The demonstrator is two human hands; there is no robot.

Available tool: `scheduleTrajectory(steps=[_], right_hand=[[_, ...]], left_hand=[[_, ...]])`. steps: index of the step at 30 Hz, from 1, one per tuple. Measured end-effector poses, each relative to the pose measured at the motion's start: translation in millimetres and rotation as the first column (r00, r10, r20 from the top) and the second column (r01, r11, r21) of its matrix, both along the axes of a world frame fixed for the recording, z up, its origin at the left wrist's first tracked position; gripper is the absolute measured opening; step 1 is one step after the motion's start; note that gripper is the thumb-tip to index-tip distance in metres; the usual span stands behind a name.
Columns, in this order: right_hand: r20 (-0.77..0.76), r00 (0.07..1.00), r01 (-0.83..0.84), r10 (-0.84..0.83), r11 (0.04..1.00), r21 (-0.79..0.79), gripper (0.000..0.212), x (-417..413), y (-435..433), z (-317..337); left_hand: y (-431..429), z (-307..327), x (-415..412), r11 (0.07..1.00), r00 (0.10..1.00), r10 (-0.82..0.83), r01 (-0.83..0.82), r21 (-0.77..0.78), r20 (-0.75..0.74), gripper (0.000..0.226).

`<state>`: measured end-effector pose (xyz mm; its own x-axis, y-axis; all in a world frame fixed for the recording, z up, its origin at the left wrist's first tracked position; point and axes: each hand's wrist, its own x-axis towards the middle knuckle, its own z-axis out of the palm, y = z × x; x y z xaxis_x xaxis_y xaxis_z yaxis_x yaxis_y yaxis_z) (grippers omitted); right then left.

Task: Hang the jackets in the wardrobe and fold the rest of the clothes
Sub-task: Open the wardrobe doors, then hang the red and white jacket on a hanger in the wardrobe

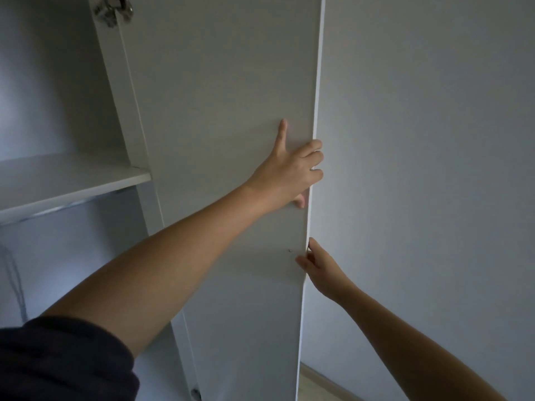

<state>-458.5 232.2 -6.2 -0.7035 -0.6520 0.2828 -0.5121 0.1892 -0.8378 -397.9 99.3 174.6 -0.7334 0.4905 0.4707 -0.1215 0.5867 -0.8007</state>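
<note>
A white wardrobe door [225, 82] stands swung open in the middle of the view, its inner face towards me. My left hand [292, 169] lies on that inner face with the fingers curled round the door's free edge. Lower down, my right hand [314, 266] holds the same edge, fingers hooked behind it and thumb on the inner face. The wardrobe's inside [58, 256] shows at the left. No jackets or other clothes are in sight.
A white shelf [72, 180] crosses the wardrobe at the left, with a metal rail [58, 209] under it. A steel hinge [114, 10] sits at the top. A plain wall [434, 169] fills the right side, with pale floor [318, 389] at its foot.
</note>
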Motion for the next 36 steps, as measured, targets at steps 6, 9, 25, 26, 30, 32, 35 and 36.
scheduleTrajectory(steps=[6, 9, 25, 26, 30, 32, 35, 36], right_hand=[[0.042, 0.998, 0.038, -0.035, 0.996, -0.077, 0.015, 8, 2, -7], [0.116, 0.992, 0.073, -0.055, 0.984, -0.164, 0.025, 14, 10, -15], [0.024, 0.834, 0.540, -0.551, 0.809, -0.232, 0.032, 15, 326, -46], [0.024, 0.813, 0.570, -0.581, 0.789, -0.231, 0.032, 17, 354, -48], [0.043, 0.715, 0.688, -0.698, 0.692, -0.219, 0.030, 35, 457, -54], [0.054, 0.663, 0.739, -0.747, 0.641, -0.207, 0.025, 45, 503, -57], [0.057, 0.572, 0.812, -0.819, 0.554, -0.184, 0.023, 60, 568, -64], [0.061, 0.536, 0.836, -0.842, 0.519, -0.177, 0.022, 65, 589, -67]], left_hand=[[-8, -10, 8, 0.979, 0.984, -0.178, 0.178, 0.099, -0.014, 0.047], [-5, -34, 16, 0.931, 0.961, -0.274, 0.273, 0.242, -0.028, 0.035], [243, -180, -13, 0.330, 0.861, -0.501, 0.283, 0.901, -0.087, 0.026], [268, -184, -18, 0.297, 0.849, -0.521, 0.280, 0.913, -0.091, 0.026], [374, -202, -28, 0.176, 0.781, -0.619, 0.239, 0.955, -0.082, 0.022], [425, -210, -31, 0.140, 0.734, -0.676, 0.223, 0.965, -0.072, 0.021], [497, -224, -35, 0.091, 0.636, -0.770, 0.194, 0.977, -0.054, 0.019], [520, -228, -37, 0.082, 0.599, -0.799, 0.184, 0.980, -0.046, 0.018]])
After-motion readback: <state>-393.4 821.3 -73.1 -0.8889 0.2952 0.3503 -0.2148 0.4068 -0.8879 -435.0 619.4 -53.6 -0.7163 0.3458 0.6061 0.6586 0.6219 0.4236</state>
